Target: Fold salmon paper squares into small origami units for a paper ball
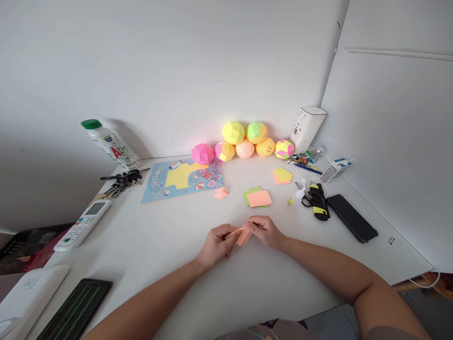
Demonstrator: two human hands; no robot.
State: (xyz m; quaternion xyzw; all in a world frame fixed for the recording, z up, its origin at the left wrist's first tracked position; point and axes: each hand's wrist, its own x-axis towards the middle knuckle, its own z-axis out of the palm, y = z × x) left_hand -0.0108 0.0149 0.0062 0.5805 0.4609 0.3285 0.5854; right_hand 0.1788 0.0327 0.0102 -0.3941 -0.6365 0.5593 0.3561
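Between both hands, a little above the table, is a partly folded orange sticky note [243, 237]. My left hand [220, 243] pinches its left side between thumb and fingers. With thumb and fingertips closed, my right hand [264, 230] grips the upper right part of the same paper. Just beyond the hands lies a stack of orange and green sticky notes [259, 198]. A small folded orange paper piece [221, 193] sits to the left of that stack. Farther back on the right are yellow and orange sticky notes [283, 174].
Several faceted paper balls [233, 132] are piled against the wall. A blue puzzle board [159, 186], keys [123, 179], a white bottle [113, 146] and a remote [83, 224] lie left. Scissors [307, 200], a yellow-black cutter [319, 203] and a phone [352, 217] lie right.
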